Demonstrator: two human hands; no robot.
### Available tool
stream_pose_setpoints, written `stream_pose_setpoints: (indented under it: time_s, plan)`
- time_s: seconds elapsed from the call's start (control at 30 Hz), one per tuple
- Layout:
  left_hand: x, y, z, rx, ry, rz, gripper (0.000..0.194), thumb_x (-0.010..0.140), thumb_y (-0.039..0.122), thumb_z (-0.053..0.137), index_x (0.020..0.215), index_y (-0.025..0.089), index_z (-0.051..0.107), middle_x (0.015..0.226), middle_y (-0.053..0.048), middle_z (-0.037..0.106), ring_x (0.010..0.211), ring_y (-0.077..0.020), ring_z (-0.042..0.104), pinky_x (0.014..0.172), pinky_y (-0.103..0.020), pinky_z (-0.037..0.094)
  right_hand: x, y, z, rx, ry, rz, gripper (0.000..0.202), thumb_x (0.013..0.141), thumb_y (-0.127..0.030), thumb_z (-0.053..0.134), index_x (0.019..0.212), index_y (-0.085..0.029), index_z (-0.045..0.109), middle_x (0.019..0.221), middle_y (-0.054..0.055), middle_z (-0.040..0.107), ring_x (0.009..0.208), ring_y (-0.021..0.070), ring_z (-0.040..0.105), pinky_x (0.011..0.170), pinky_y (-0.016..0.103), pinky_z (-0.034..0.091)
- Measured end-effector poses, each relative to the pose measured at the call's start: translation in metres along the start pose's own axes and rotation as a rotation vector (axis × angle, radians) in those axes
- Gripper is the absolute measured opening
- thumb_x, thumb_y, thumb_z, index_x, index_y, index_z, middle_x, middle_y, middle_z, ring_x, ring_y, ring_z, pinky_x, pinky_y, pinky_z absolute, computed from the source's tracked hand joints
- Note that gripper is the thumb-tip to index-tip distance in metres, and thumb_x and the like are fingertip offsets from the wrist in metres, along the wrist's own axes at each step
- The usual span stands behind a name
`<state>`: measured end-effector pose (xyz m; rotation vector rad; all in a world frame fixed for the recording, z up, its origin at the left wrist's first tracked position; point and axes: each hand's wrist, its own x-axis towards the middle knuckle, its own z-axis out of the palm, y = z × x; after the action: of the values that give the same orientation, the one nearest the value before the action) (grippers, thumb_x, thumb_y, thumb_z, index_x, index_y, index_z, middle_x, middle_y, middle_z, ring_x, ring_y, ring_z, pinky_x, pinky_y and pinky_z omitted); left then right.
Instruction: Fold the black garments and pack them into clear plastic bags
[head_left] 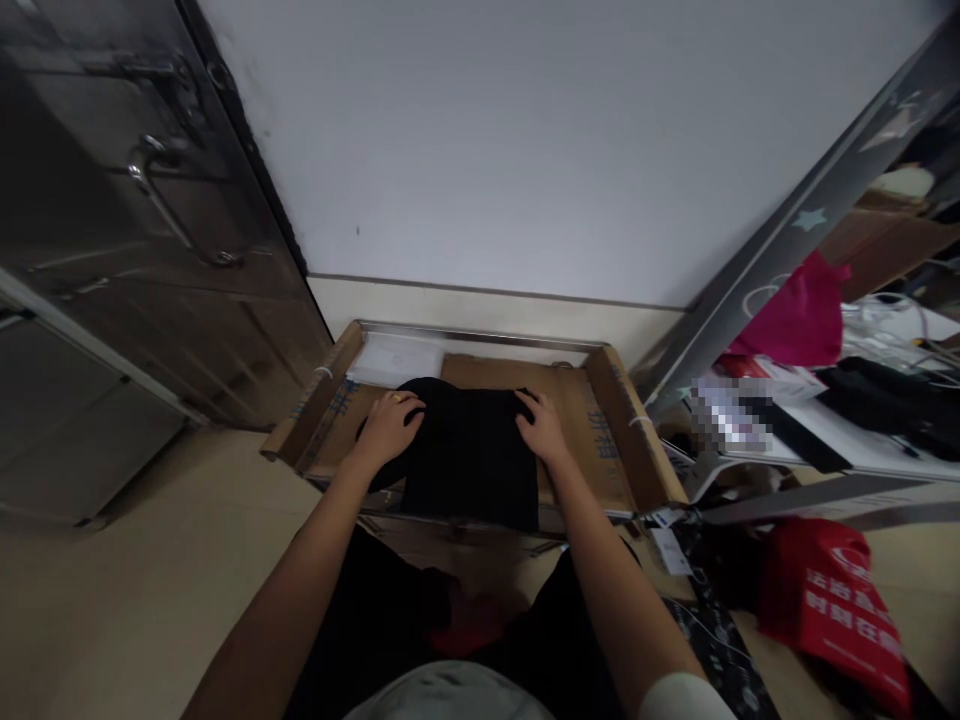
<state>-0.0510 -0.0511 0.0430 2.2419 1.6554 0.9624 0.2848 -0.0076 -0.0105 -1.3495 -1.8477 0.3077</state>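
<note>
A piece of black clothing (471, 455), squared off on its right side, lies on the cardboard in front of me. A rounded part of black cloth sticks out past it on the left and at the top. My left hand (391, 428) rests on the left part of the cloth, thumb and fingers apart. A ring shows on one of its fingers. At the upper right edge of the cloth lies my right hand (541, 428), its fingers spread and touching the fabric. The cloth's lower edge reaches the front rim of the rack.
Cardboard (574, 400) with raised sides lines a metal-framed rack (480, 334) against the white wall. A metal door (150, 220) stands left. On the right are a cluttered white table (885, 455), a pink bag (799, 320) and a red bag (832, 600) below.
</note>
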Motion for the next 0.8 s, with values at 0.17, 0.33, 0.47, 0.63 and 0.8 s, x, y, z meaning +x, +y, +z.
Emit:
stream_pose_setpoints:
  time_s: [0.17,0.33,0.47,0.63,0.8]
  plan:
    - [-0.003,-0.043,0.008,-0.356,0.024,-0.097,0.017,0.084,0.032,0.062,0.087,0.022,0.076,0.108,-0.009,0.072,0.107,-0.0261,0.064,0.103,-0.045,0.045,-0.003,-0.004,0.000,-0.092,-0.012,0.014,0.049,0.083,-0.023,0.055,0.130,-0.023,0.068,0.129,0.014,0.062,0.124,0.0331,0.053,0.111,0.056,0.042]
    - [-0.011,-0.074,-0.004,-0.968,0.327,-0.487,0.014,0.072,0.032,0.070,0.077,0.019,0.071,0.082,-0.005,0.072,0.080,-0.0194,0.067,0.080,-0.034,0.051,-0.001,-0.006,-0.004,0.016,0.017,0.016,0.047,0.083,-0.025,0.056,0.128,-0.024,0.068,0.125,0.012,0.064,0.120,0.0311,0.056,0.110,0.054,0.042]
    - [-0.013,-0.080,-0.011,-1.404,0.551,-0.642,0.009,0.064,0.023,0.067,0.070,0.018,0.062,0.066,0.000,0.062,0.065,-0.0129,0.060,0.069,-0.027,0.049,0.000,-0.003,-0.006,0.327,0.170,0.141,0.041,0.088,-0.036,0.052,0.126,-0.024,0.066,0.121,0.010,0.068,0.113,0.0267,0.061,0.105,0.048,0.045]
    - [-0.013,-0.076,-0.014,-1.343,0.539,-0.645,0.011,0.061,0.025,0.061,0.067,0.019,0.053,0.062,0.001,0.055,0.060,-0.0120,0.054,0.064,-0.027,0.047,0.000,0.002,-0.006,0.452,0.339,0.318,0.032,0.086,-0.042,0.052,0.102,-0.019,0.069,0.101,0.008,0.072,0.098,0.0257,0.065,0.096,0.043,0.048]
    - [-0.014,-0.068,-0.011,-0.995,0.572,-0.608,0.014,0.064,0.032,0.054,0.072,0.021,0.049,0.064,0.002,0.052,0.060,-0.0133,0.053,0.062,-0.028,0.046,0.000,0.001,-0.008,0.384,0.286,0.332,0.028,0.083,-0.041,0.054,0.090,-0.019,0.070,0.092,0.008,0.073,0.090,0.0258,0.065,0.088,0.040,0.050]
